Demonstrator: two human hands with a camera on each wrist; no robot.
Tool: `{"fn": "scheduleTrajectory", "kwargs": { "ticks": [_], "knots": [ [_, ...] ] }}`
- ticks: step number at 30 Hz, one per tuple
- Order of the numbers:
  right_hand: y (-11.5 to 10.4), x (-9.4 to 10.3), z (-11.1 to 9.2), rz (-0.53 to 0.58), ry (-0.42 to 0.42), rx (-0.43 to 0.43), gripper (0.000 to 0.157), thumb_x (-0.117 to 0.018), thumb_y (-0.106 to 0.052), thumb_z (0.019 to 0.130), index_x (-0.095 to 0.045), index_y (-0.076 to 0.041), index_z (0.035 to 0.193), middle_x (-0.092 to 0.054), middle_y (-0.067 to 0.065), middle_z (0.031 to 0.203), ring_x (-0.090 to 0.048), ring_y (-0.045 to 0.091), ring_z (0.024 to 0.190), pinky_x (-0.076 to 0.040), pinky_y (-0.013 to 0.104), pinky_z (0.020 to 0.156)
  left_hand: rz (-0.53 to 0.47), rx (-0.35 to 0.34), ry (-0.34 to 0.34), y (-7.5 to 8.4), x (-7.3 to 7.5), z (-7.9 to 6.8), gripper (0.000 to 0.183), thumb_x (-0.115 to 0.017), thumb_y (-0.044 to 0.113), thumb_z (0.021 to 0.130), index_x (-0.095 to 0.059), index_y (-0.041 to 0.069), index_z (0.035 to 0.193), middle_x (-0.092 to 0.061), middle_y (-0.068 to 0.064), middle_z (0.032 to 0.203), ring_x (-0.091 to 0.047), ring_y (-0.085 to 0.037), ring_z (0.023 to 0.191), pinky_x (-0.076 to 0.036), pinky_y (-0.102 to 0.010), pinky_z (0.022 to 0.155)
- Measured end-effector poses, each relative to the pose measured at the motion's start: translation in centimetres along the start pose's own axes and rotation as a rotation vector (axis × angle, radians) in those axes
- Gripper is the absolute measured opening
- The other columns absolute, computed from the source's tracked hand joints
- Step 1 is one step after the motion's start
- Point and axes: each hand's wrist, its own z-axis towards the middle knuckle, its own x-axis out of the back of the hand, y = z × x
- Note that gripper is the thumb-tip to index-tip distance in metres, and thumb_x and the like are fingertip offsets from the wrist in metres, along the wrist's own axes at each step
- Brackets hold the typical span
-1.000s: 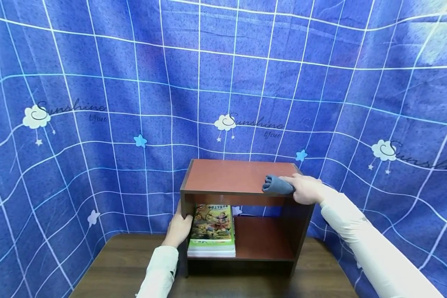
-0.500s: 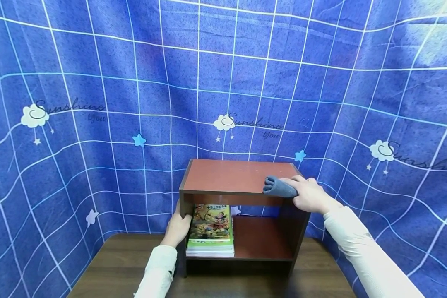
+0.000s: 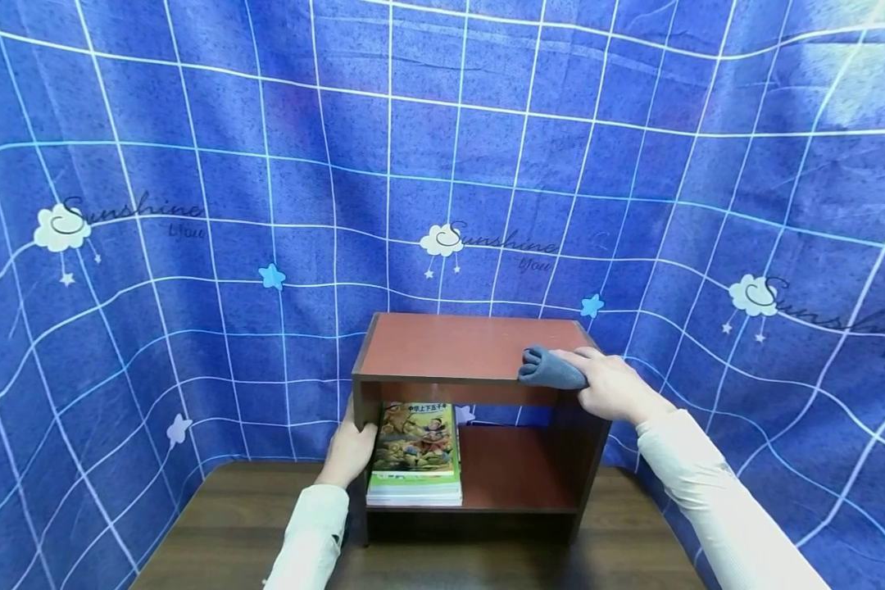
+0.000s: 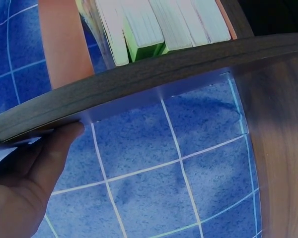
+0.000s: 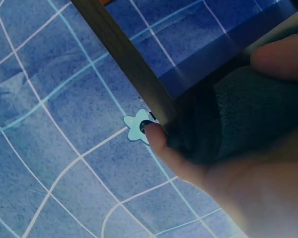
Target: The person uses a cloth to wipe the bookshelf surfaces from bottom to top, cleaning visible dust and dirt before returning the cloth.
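Note:
In the head view a small shelf unit (image 3: 472, 340) has a reddish top and dark side panels. My right hand (image 3: 614, 385) holds a folded grey-blue cloth (image 3: 549, 369) over the front right part of the top. In the right wrist view that cloth (image 5: 258, 104) lies under the thumb, beside the dark edge of the unit. My left hand (image 3: 349, 447) is at the left side panel; in the left wrist view its fingers (image 4: 59, 148) touch the panel's outer face. Just inside that panel, a stack of books (image 3: 416, 447) lies flat, with a colourful picture cover on top.
The unit stands on a brown wooden table (image 3: 251, 508). A blue curtain (image 3: 442, 147) with white grid lines, clouds and stars hangs behind and on both sides. The unit's right inner part shows a reddish lower board (image 3: 516, 471).
My right hand and forearm have dropped slightly, with the cloth staying near the same front right part of the top. My left hand keeps its place. The whole view has shifted a little.

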Motion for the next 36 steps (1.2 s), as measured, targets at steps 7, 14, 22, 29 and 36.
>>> {"fn": "scheduleTrajectory", "kwargs": {
  "ticks": [7, 14, 22, 29, 36],
  "knots": [
    [-0.4, 0.2, -0.6, -0.068, -0.001, -0.042, 0.068, -0.061, -0.003, 0.074, -0.06, -0.022, 0.14, -0.063, 0.015, 0.128, -0.063, 0.045, 0.091, -0.046, 0.064, 0.079, 0.005, -0.006, -0.013, 0.1, -0.1, -0.2, 0.069, -0.049, 0.018, 0.098, -0.022, 0.02, 0.162, -0.05, -0.03, 0.143, -0.049, -0.053, 0.127, -0.038, -0.065, 0.101],
    [-0.1, 0.0, -0.9, -0.047, 0.035, 0.018, 0.065, -0.061, -0.001, 0.077, -0.059, -0.018, 0.14, -0.063, 0.017, 0.126, -0.06, 0.046, 0.095, -0.048, 0.062, 0.085, -0.004, 0.006, -0.02, 0.1, 0.1, 0.0, 0.071, -0.048, 0.019, 0.099, -0.019, 0.022, 0.163, -0.047, -0.028, 0.147, -0.047, -0.052, 0.129, -0.037, -0.066, 0.102],
    [-0.5, 0.1, -1.2, -0.064, 0.039, 0.07, 0.069, -0.063, 0.002, 0.074, -0.059, -0.015, 0.141, -0.061, 0.019, 0.128, -0.06, 0.045, 0.104, -0.042, 0.066, 0.093, -0.019, 0.009, -0.015, -0.1, 0.4, 0.0, 0.071, -0.049, 0.018, 0.099, -0.019, 0.022, 0.163, -0.047, -0.029, 0.146, -0.046, -0.053, 0.129, -0.036, -0.066, 0.102],
    [-1.1, 0.1, -2.3, -0.072, 0.073, 0.106, 0.072, -0.063, 0.006, 0.072, -0.059, -0.014, 0.141, -0.06, 0.02, 0.131, -0.06, 0.045, 0.107, -0.043, 0.066, 0.092, -0.013, 0.004, -0.014, 0.0, 0.7, 0.1, 0.071, -0.049, 0.018, 0.098, -0.019, 0.023, 0.163, -0.046, -0.028, 0.147, -0.046, -0.053, 0.13, -0.036, -0.066, 0.103],
    [-1.5, -0.5, -4.0, -0.085, 0.085, 0.068, 0.076, -0.063, 0.009, 0.071, -0.057, -0.015, 0.143, -0.055, 0.025, 0.137, -0.054, 0.052, 0.118, -0.039, 0.068, 0.099, -0.012, 0.014, -0.033, 0.0, 0.3, -0.1, 0.073, -0.048, 0.017, 0.099, -0.015, 0.019, 0.164, -0.043, -0.03, 0.149, -0.044, -0.054, 0.131, -0.034, -0.066, 0.104]
  ]
}}
